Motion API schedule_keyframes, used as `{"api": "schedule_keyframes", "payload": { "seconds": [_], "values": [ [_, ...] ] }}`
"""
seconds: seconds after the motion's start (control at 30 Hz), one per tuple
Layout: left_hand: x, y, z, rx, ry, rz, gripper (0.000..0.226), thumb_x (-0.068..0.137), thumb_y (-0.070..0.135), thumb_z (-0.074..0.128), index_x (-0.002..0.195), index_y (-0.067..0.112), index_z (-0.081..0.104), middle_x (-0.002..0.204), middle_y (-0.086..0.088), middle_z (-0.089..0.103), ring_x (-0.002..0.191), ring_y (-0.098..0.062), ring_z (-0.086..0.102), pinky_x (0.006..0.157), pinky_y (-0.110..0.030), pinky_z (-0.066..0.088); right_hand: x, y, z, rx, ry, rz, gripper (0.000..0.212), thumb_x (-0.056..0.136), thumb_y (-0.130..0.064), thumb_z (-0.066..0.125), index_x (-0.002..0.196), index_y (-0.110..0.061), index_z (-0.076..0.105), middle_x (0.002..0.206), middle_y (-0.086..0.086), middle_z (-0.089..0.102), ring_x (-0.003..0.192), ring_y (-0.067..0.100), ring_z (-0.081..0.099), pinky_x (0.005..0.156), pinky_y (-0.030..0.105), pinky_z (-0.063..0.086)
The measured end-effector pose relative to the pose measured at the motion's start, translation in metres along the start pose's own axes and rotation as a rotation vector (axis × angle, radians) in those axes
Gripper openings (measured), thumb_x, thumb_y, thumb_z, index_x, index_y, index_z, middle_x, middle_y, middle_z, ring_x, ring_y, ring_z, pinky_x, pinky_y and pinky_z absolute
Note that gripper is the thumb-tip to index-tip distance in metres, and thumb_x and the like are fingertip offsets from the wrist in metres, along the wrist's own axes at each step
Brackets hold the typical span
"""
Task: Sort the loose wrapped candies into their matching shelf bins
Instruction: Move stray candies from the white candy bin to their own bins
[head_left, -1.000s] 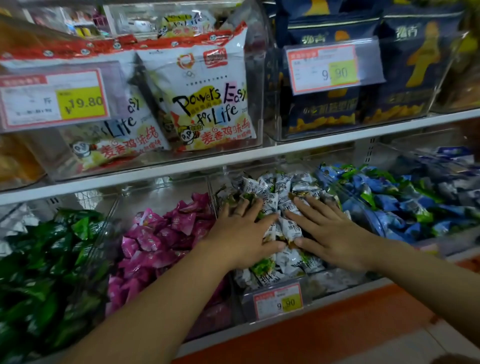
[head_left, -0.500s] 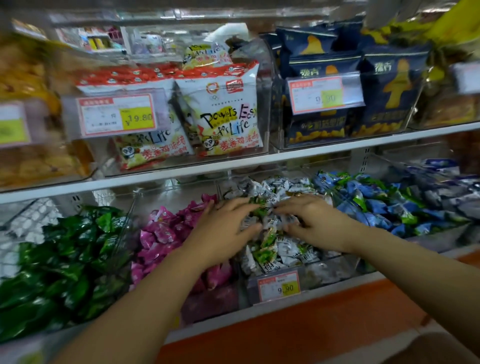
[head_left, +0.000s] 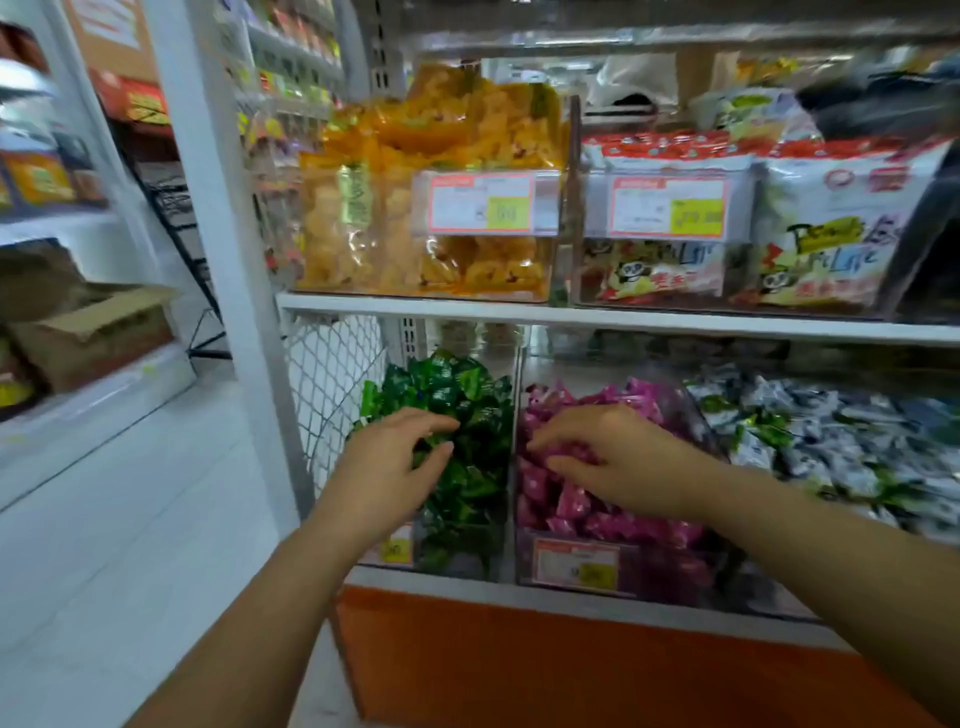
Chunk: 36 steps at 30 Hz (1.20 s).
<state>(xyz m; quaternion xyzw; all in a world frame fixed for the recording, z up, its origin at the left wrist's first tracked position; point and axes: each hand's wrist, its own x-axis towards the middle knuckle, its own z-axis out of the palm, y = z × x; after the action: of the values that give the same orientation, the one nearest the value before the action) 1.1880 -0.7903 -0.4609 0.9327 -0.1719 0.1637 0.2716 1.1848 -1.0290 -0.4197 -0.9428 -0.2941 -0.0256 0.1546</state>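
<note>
Counting nearest first, I see two bare forearms and two hands over the lower shelf. The left hand (head_left: 395, 462) hovers on the green candies (head_left: 467, 395), fingers bent and thumb a little apart from them; I cannot tell whether a wrapper is pinched between. The right hand (head_left: 618, 457) lies on the pink candies (head_left: 582, 512), fingertips curled down into the heap, and I cannot tell if it has hold of one. Below them runs an orange base panel (head_left: 571, 670), with white floor (head_left: 130, 519) to the left. Three clear bins stand side by side here: the green bin (head_left: 462, 558), the pink bin (head_left: 670, 571), and a third heaped with white-and-green candies (head_left: 831, 441). Farther up, the upper shelf (head_left: 519, 312) carries two clear bins, one of orange snack bags (head_left: 363, 234) and one of white-and-red packets (head_left: 831, 208), each with one price tag. Far left sits one cardboard box (head_left: 93, 332).
</note>
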Motion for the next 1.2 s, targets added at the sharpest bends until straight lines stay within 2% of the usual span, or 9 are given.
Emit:
{"api": "schedule_keyframes", "payload": {
  "seconds": [0.17, 0.27, 0.4, 0.57, 0.67, 0.83, 0.93, 1.1, 1.2],
  "values": [
    [-0.023, -0.054, -0.019, -0.089, 0.208, -0.12, 0.026, 0.094, 0.019, 0.055, 0.117, 0.026, 0.064, 0.117, 0.011, 0.055, 0.106, -0.002, 0.048, 0.084, -0.011, 0.034, 0.048, -0.025, 0.02, 0.024, -0.06, -0.062, 0.031, 0.097, -0.024, 0.051, 0.128, -0.025, 0.057, 0.134, -0.007, 0.054, 0.117, 0.007, 0.05, 0.096, 0.017, 0.039],
    [-0.029, -0.073, -0.021, -0.127, 0.229, -0.16, 0.027, 0.093, 0.014, 0.055, 0.117, 0.026, 0.063, 0.123, 0.014, 0.049, 0.112, 0.002, 0.042, 0.088, 0.004, 0.021, 0.076, -0.032, 0.03, 0.017, -0.058, -0.078, 0.032, 0.097, -0.024, 0.051, 0.128, -0.027, 0.057, 0.135, -0.008, 0.053, 0.117, 0.005, 0.05, 0.082, 0.001, 0.033],
    [-0.031, -0.088, -0.022, -0.144, 0.173, -0.158, 0.031, 0.095, 0.015, 0.053, 0.119, 0.032, 0.06, 0.129, 0.02, 0.042, 0.118, 0.005, 0.037, 0.098, -0.008, 0.026, 0.109, -0.047, 0.047, 0.094, -0.093, -0.142, 0.035, 0.095, -0.024, 0.055, 0.13, -0.029, 0.055, 0.138, -0.009, 0.05, 0.122, 0.004, 0.045, 0.079, -0.006, 0.03],
    [-0.03, -0.094, -0.027, -0.191, 0.223, -0.183, 0.035, 0.093, 0.008, 0.053, 0.116, 0.033, 0.061, 0.123, 0.023, 0.048, 0.112, 0.005, 0.046, 0.087, 0.004, 0.032, 0.147, -0.072, 0.084, -0.085, -0.229, -0.353, 0.046, 0.09, -0.037, 0.061, 0.134, -0.035, 0.05, 0.155, -0.005, 0.025, 0.142, 0.014, 0.014, 0.115, 0.03, 0.013],
    [-0.03, -0.094, -0.025, -0.181, 0.245, -0.217, 0.034, 0.094, 0.008, 0.052, 0.113, 0.032, 0.064, 0.112, 0.025, 0.053, 0.102, 0.007, 0.05, 0.085, 0.003, 0.034, 0.163, -0.066, 0.099, -0.32, -0.339, -0.394, 0.046, 0.085, -0.047, 0.063, 0.129, -0.041, 0.052, 0.158, -0.007, 0.012, 0.145, 0.021, -0.003, 0.116, 0.053, 0.012],
    [-0.03, -0.096, -0.022, -0.147, 0.268, -0.229, 0.032, 0.094, 0.009, 0.052, 0.112, 0.031, 0.066, 0.109, 0.022, 0.06, 0.089, 0.013, 0.056, 0.077, 0.004, 0.034, 0.175, -0.045, 0.08, -0.328, -0.306, -0.398, 0.024, 0.083, -0.041, 0.067, 0.105, -0.029, 0.068, 0.142, -0.008, 0.037, 0.127, 0.019, 0.023, 0.096, 0.041, 0.041],
    [-0.03, -0.097, -0.02, -0.15, 0.302, -0.238, 0.031, 0.094, 0.007, 0.052, 0.111, 0.028, 0.067, 0.103, 0.017, 0.065, 0.083, 0.01, 0.058, 0.072, 0.001, 0.038, 0.175, -0.022, 0.07, -0.331, -0.27, -0.348, 0.018, 0.087, -0.036, 0.065, 0.096, -0.021, 0.067, 0.129, -0.006, 0.05, 0.116, 0.017, 0.034, 0.094, 0.037, 0.041],
    [-0.03, -0.096, -0.017, -0.184, 0.341, -0.239, 0.03, 0.093, 0.007, 0.053, 0.108, 0.028, 0.067, 0.093, 0.003, 0.069, 0.078, -0.011, 0.062, 0.069, -0.014, 0.045, 0.165, 0.001, 0.061, -0.223, -0.151, -0.23, 0.018, 0.088, -0.025, 0.065, 0.098, -0.011, 0.068, 0.132, -0.005, 0.055, 0.117, 0.015, 0.048, 0.095, 0.027, 0.037],
    [-0.029, -0.095, -0.017, -0.19, 0.341, -0.249, 0.029, 0.094, 0.006, 0.053, 0.108, 0.026, 0.067, 0.095, 0.003, 0.07, 0.081, -0.011, 0.061, 0.073, -0.014, 0.045, 0.165, 0.008, 0.061, -0.193, 0.033, -0.181, 0.011, 0.087, -0.014, 0.064, 0.092, -0.006, 0.068, 0.109, 0.006, 0.065, 0.102, 0.023, 0.058, 0.083, 0.029, 0.043]
  ]
}}
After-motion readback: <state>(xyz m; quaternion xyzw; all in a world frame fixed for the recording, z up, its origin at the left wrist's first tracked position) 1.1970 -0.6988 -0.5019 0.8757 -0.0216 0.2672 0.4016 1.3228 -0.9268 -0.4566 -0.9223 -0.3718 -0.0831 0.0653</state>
